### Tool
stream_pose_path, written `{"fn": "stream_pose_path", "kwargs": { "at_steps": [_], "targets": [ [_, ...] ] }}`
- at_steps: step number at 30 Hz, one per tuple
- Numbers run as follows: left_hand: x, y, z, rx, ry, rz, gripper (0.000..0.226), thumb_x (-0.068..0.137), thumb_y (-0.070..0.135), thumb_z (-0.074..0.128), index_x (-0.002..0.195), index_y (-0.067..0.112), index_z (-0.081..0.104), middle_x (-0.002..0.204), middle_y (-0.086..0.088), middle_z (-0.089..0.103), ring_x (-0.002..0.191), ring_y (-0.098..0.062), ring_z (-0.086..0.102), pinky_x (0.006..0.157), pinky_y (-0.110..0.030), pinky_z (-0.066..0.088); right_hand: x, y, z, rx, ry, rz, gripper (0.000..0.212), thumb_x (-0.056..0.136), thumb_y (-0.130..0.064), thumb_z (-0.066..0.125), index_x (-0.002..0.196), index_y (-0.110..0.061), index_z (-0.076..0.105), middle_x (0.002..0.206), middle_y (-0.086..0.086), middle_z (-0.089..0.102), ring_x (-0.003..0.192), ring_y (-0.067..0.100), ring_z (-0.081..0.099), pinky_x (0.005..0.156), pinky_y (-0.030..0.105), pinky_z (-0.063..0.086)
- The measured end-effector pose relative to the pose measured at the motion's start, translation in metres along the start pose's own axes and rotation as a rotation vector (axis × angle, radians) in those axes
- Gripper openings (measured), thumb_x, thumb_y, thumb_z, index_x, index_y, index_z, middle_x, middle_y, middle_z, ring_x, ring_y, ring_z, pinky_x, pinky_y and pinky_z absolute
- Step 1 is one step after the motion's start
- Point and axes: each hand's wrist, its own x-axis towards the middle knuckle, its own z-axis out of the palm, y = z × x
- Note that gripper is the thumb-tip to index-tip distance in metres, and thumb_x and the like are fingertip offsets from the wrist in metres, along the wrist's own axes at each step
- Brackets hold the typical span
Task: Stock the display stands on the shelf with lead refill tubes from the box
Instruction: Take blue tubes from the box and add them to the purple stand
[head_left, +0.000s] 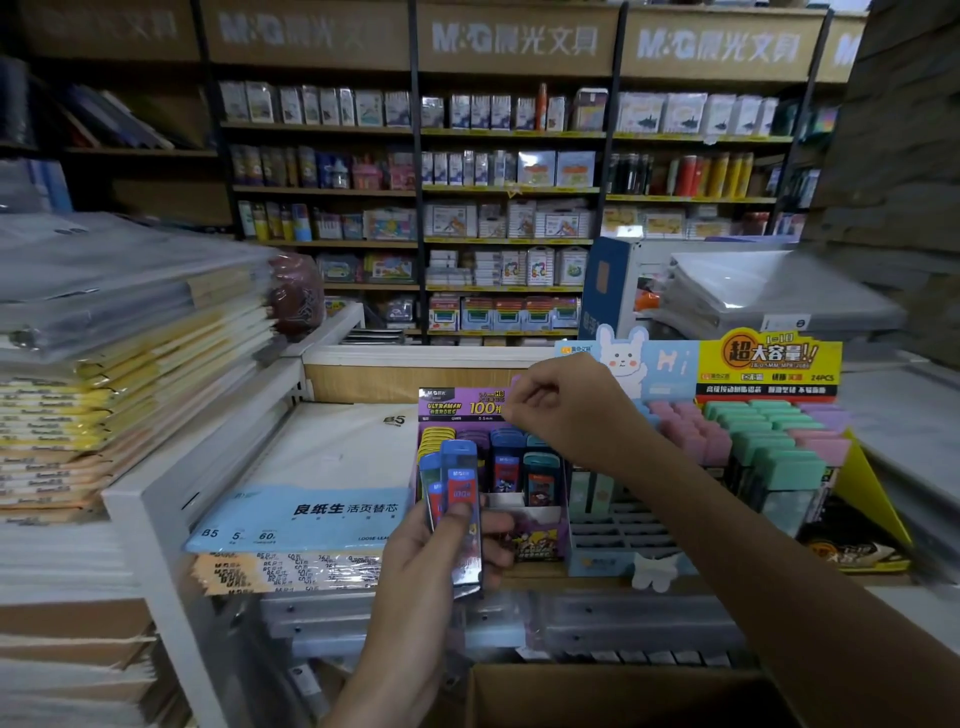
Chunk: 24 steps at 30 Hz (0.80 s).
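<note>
I am watching the left hand (431, 566) gripping a loose fan of blue lead refill tubes (460, 478) just in front of the purple display stand (452, 405), with the thumb pressing on the front one. As I judge it, that fan is the risk: pulling one tube free could let the others slide out and drop. The right hand (571, 415) is hovering over the stand's back rows with its fingers (519, 410) curled tight. I cannot tell whether they are pinching a tube or nothing. Its forearm is crossing low over the blue stand (602, 564) and could knock stock there. It is also covering the purple stand's right side, so I am not seeing which slots are free. The box (597, 675) is being cut off at the bottom edge, hiding its contents.
</note>
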Motion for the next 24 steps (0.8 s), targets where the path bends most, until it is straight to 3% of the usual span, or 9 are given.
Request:
{"fn": "stream_pose_path", "kwargs": {
  "at_steps": [3,9,13,16,20,24],
  "targets": [
    [-0.002,0.004,0.005,0.023,-0.034,0.029,0.02,0.098,0.027,0.057,0.102,0.017,0.074,0.096,-0.015,0.078,0.069,-0.023,0.072,0.056,-0.026,0.056,-0.007,-0.006,-0.005,0.117,-0.014,0.056,0.013,0.09,-0.014,0.073,0.081,-0.008,0.078,0.065,-0.006,0.07,0.054,-0.001,0.06,0.054,0.011,0.047],
    [-0.007,0.005,0.014,0.014,-0.047,0.033,0.017,0.1,0.025,0.058,0.101,0.023,0.074,0.099,-0.014,0.078,0.077,-0.024,0.075,0.059,-0.024,0.057,-0.02,-0.012,-0.015,0.258,-0.204,0.122,0.029,0.1,-0.024,0.06,0.085,-0.004,0.076,0.053,-0.001,0.064,0.045,0.007,0.056,0.051,0.016,0.046],
    [-0.01,0.005,0.016,0.018,-0.04,0.032,0.015,0.099,0.027,0.06,0.103,0.023,0.074,0.1,-0.014,0.078,0.08,-0.025,0.076,0.06,-0.024,0.057,-0.026,-0.013,-0.018,0.362,-0.256,0.15,0.011,0.093,-0.021,0.071,0.093,-0.013,0.077,0.062,0.002,0.07,0.052,0.01,0.062,0.053,0.02,0.049],
    [-0.011,0.005,0.015,0.017,-0.043,0.024,0.015,0.097,0.03,0.062,0.103,0.025,0.075,0.1,-0.013,0.079,0.083,-0.027,0.077,0.06,-0.024,0.058,-0.027,-0.011,-0.017,0.4,-0.27,0.163,0.019,0.084,-0.018,0.08,0.099,-0.008,0.075,0.075,0.008,0.076,0.061,0.016,0.069,0.054,0.017,0.051],
    [-0.013,0.006,0.012,0.001,-0.051,-0.003,0.02,0.096,0.04,0.059,0.101,0.03,0.076,0.1,-0.013,0.079,0.088,-0.029,0.077,0.062,-0.027,0.06,-0.024,-0.01,-0.018,0.435,-0.202,0.156,0.016,0.082,-0.013,0.082,0.093,-0.005,0.074,0.07,0.007,0.075,0.056,0.01,0.067,0.051,0.016,0.049],
    [-0.011,0.006,0.006,-0.045,-0.002,-0.034,0.033,0.101,0.034,0.051,0.112,0.01,0.07,0.1,-0.019,0.078,0.083,-0.032,0.077,0.06,-0.029,0.061,-0.017,-0.006,-0.024,0.347,-0.056,0.15,0.012,0.084,-0.015,0.08,0.093,-0.009,0.075,0.071,0.005,0.074,0.055,0.008,0.065,0.051,0.02,0.05]
  ]
}}
